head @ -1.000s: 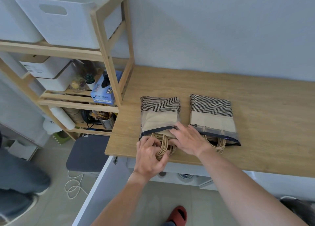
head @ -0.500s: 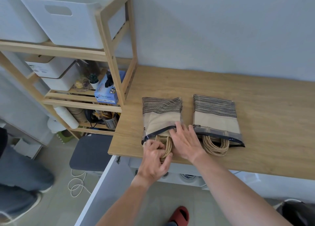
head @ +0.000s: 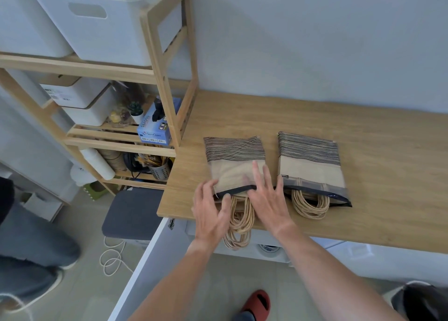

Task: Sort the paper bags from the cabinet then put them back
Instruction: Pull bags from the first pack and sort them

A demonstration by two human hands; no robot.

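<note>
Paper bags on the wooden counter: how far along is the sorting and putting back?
Looks done: the brown paper bags sit in two stacks, each in a clear dark-edged pouch: left stack, right stack. In hand: the left hand and right hand lie flat and open on the left stack's mouth, where its twisted paper handles stick out past the wooden counter edge. Left: both stacks are not yet back in the cabinet.

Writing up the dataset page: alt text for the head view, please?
Two hands, left hand and right hand, press flat on the left of two bundles of paper bags: left bundle, right bundle. Both lie side by side on a wooden counter, twine handles toward the person. A wooden shelf with white bins stands to the left.
</note>
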